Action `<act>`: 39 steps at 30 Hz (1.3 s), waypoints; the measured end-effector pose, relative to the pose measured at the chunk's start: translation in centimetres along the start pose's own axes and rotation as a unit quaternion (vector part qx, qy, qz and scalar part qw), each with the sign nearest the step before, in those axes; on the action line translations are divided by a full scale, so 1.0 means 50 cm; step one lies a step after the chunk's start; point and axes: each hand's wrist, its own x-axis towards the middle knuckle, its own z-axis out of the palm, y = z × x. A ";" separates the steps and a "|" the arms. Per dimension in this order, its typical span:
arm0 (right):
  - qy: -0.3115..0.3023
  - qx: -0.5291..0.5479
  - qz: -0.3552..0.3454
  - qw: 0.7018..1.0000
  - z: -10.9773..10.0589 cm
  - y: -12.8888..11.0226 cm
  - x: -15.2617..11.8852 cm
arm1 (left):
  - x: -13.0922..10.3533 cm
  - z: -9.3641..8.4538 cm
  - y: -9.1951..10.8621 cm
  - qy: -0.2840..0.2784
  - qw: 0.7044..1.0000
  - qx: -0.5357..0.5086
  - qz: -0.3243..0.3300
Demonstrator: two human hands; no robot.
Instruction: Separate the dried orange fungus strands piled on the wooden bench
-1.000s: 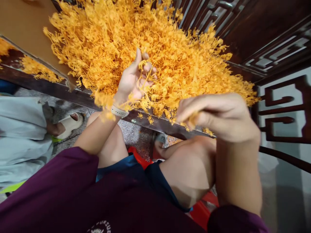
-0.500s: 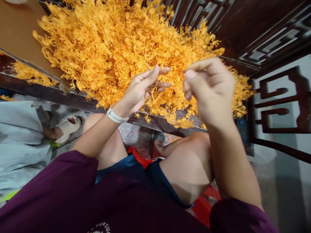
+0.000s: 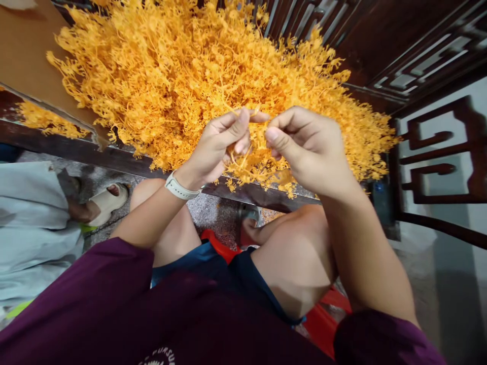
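A large heap of orange, branching plastic-like pieces [image 3: 182, 76] covers the table in front of me. Over its near side, my left hand [image 3: 224, 139] pinches an orange strand [image 3: 238, 162] between thumb and fingers; its lower part hangs below the palm. My right hand [image 3: 304, 147] is close by on the right, thumb and index fingertips pressed together near the left fingertips. Whatever the right fingertips hold is too small to make out against the orange heap.
The dark table edge [image 3: 133, 163] runs above my knees. A brown cardboard piece [image 3: 38, 61] stands at the left. Another person's sandalled foot [image 3: 108, 203] is at the lower left. A dark carved wooden chair part [image 3: 472, 157] is at the right.
My right hand has moved left and slightly down, up to the left fingertips. My left hand has stayed nearly in place, its fingers more curled.
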 end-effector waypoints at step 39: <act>0.273 0.360 0.148 0.880 -0.183 0.077 0.027 | 0.036 -0.053 0.012 0.020 1.000 -0.009 -0.018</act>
